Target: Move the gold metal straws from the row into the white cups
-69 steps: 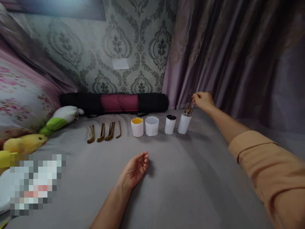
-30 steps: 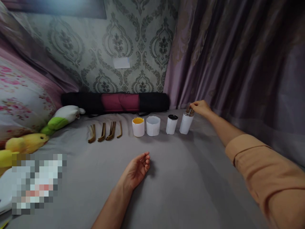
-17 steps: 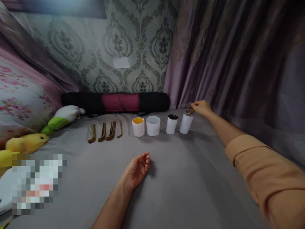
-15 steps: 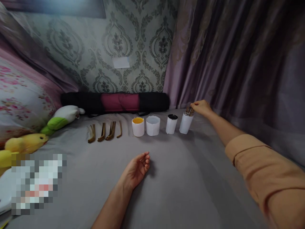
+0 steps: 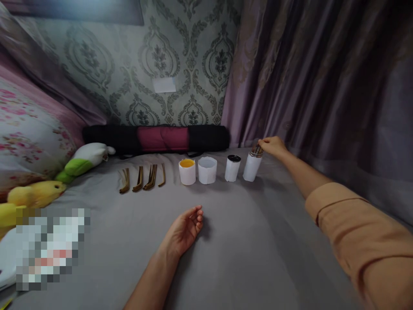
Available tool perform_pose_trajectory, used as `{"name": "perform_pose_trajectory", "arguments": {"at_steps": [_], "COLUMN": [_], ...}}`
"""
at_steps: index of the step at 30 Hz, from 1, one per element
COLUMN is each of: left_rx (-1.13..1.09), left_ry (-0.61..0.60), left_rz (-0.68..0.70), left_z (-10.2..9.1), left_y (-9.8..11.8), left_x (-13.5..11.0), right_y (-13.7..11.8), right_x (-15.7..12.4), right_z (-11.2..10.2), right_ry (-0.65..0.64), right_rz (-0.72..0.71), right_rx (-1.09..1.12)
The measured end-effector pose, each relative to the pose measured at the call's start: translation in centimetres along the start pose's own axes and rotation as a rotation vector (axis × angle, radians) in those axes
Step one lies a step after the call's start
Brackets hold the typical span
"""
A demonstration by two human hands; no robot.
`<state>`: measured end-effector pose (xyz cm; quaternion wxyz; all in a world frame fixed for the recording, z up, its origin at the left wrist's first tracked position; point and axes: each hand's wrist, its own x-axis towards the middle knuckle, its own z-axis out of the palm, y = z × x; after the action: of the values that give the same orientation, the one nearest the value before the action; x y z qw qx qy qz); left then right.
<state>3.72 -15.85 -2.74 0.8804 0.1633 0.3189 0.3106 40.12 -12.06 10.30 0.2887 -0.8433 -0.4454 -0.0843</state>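
My right hand (image 5: pixel 272 146) reaches to the tall white cylindrical container (image 5: pixel 253 167), its fingertips pinched at the tops of thin brown strips (image 5: pixel 257 150) that stick out of the opening. Exactly how many strips the fingers grip is hidden. That container leans slightly. My left hand (image 5: pixel 187 228) lies palm up on the grey sheet with loosely curled fingers and holds nothing. Beside the tall container stands a shorter white one (image 5: pixel 232 168) with a dark top. Further left are a wide white container (image 5: pixel 207 171) and one with a yellow inside (image 5: pixel 187 173).
Several golden-brown bent strips lie in small groups (image 5: pixel 150 177) left of the containers on the grey sheet (image 5: pixel 226 249). A black and maroon roll (image 5: pixel 163 138) lies along the wall. Plush toys (image 5: pixel 35 193) are at the left, and a purple curtain (image 5: pixel 300 86) hangs at the right.
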Motion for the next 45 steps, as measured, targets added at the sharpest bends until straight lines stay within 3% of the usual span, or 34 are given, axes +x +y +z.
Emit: {"name": "perform_pose_trajectory", "arguments": {"at_steps": [24, 36, 45], "left_rx": [-0.004, 0.012, 0.005], "left_ry": [0.011, 0.015, -0.005], "left_rz": [0.003, 0.013, 0.018], "left_z": [0.0, 0.1, -0.1], "left_y": [0.1, 0.1, 0.0], "left_x": [0.1, -0.1, 0.0], "right_y": [-0.4, 1.4, 2.6], "right_x": [-0.9, -0.6, -1.8], "right_z": [-1.2, -1.1, -0.9], "right_ry": [0.077, 0.32, 0.402], "right_rz": [0.077, 0.053, 0.084], "right_rx": [0.139, 0.182, 0.279]}}
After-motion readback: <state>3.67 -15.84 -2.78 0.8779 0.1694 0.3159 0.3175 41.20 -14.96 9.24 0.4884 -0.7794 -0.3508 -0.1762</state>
